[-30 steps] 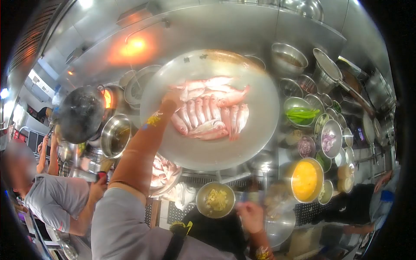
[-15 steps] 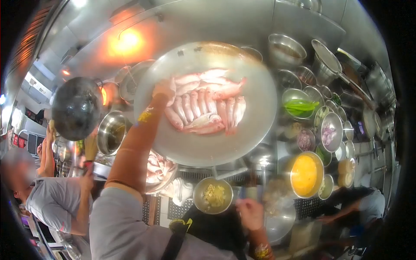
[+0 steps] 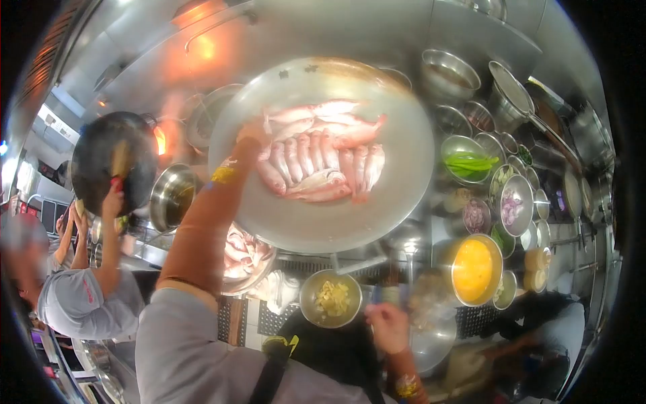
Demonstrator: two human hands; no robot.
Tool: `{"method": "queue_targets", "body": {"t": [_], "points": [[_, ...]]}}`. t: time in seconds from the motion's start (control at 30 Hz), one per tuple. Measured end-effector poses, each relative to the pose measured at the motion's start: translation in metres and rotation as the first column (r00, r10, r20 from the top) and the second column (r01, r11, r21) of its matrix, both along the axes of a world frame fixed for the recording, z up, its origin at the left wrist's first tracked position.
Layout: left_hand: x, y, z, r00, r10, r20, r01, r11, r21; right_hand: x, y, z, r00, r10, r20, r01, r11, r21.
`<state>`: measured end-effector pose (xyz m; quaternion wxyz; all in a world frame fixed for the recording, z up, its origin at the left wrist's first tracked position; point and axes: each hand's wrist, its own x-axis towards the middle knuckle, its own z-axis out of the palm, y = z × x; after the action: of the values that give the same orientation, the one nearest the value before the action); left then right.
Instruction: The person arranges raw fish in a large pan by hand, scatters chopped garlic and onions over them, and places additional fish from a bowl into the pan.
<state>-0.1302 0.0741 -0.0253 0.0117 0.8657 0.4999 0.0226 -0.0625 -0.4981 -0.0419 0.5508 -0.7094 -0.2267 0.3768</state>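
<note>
A wide metal wok (image 3: 323, 232) holds several pinkish-silver fish (image 3: 316, 151), laid side by side in rows. My left hand (image 3: 254, 133) reaches over the wok's left side, its fingers closed around a pale fish (image 3: 267, 128) at the edge of the rows; part of the grip is hidden. Low at the right, my right hand (image 3: 388, 328) has its fingers curled together; whatever is in them, if anything, is too small to name. Just left of it is a metal bowl (image 3: 307, 311) of yellowish chopped pieces (image 3: 332, 297). Below the wok sits a container of more fish (image 3: 243, 252).
At right stand a pot of orange-yellow liquid (image 3: 473, 269), a bowl of green vegetables (image 3: 469, 163), chopped onions (image 3: 511, 207) and a strainer (image 3: 513, 87). At left, a co-worker (image 3: 91, 303) holds a brush-like tool (image 3: 120, 168) over a dark wok (image 3: 87, 165), near a flame (image 3: 160, 140).
The co-worker's arm and brush-like tool have moved up into the dark wok. The flame glow at the back has dimmed. My left hand has shifted slightly upward; my right hand stays nearly in place.
</note>
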Motion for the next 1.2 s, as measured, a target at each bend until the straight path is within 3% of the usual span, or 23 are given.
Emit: {"method": "queue_targets", "body": {"t": [0.1,0.2,0.3,0.33,0.4,0.57,0.67,0.77,0.83,0.87,0.97,1.03,1.13,1.2], "points": [[0.001,-0.034,0.039,0.999,-0.023,-0.045,0.023,1.0,0.001,-0.002,0.001,0.002,1.0,0.003,0.012,-0.003,1.0,0.008],[-0.013,-0.029,0.035,0.971,-0.171,-0.165,0.159,0.984,-0.083,-0.004,-0.001,0.0,1.0,0.019,0.014,-0.019,1.0,-0.006],[-0.015,-0.03,0.015,0.962,-0.218,-0.166,0.237,0.966,0.105,-0.006,0.0,0.002,0.999,0.041,-0.004,-0.041,0.999,-0.029],[-0.013,-0.036,0.028,0.961,-0.204,-0.185,0.208,0.978,0.006,-0.007,0.001,0.003,0.999,0.048,-0.011,-0.048,0.998,-0.036],[-0.016,-0.035,0.042,0.94,-0.244,-0.239,0.245,0.969,-0.027,-0.01,0.003,0.005,0.998,0.062,-0.001,-0.062,0.998,-0.012],[-0.018,-0.04,0.028,0.937,-0.202,-0.285,0.255,0.953,0.162,-0.014,0.003,0.011,0.997,0.077,0.024,-0.076,0.997,-0.009],[-0.019,-0.048,0.046,0.951,-0.206,-0.23,0.189,0.978,-0.092,-0.018,-0.002,0.008,0.995,0.093,0.021,-0.093,0.995,-0.024],[-0.023,-0.037,0.038,0.975,-0.222,-0.031,0.222,0.975,0.017,-0.021,-0.003,0.009,0.996,0.093,-0.013,-0.093,0.996,-0.018],[-0.027,-0.052,0.059,0.942,-0.334,0.039,0.33,0.94,0.082,-0.023,-0.008,0.006,0.995,0.1,-0.018,-0.1,0.995,-0.026],[-0.03,-0.065,0.069,0.917,-0.394,0.066,0.385,0.916,0.115,-0.023,-0.008,0.005,0.995,0.103,0.009,-0.103,0.994,-0.029],[-0.058,-0.097,0.07,0.732,-0.578,0.361,0.549,0.814,0.189,-0.025,-0.006,0.006,0.992,0.102,0.077,-0.1,0.995,-0.032],[-0.082,-0.138,0.093,0.703,-0.533,0.471,0.531,0.834,0.152,-0.027,-0.001,0.009,0.99,0.09,0.107,-0.089,0.996,-0.018],[-0.125,-0.169,0.105,0.634,-0.508,0.583,0.515,0.84,0.172,-0.026,0.019,0.025,0.838,-0.022,0.545,-0.049,0.992,0.116],[-0.153,-0.18,0.108,0.628,-0.477,0.615,0.487,0.857,0.168,-0.017,0.044,0.05,0.449,-0.122,0.885,-0.162,0.963,0.214]]}}
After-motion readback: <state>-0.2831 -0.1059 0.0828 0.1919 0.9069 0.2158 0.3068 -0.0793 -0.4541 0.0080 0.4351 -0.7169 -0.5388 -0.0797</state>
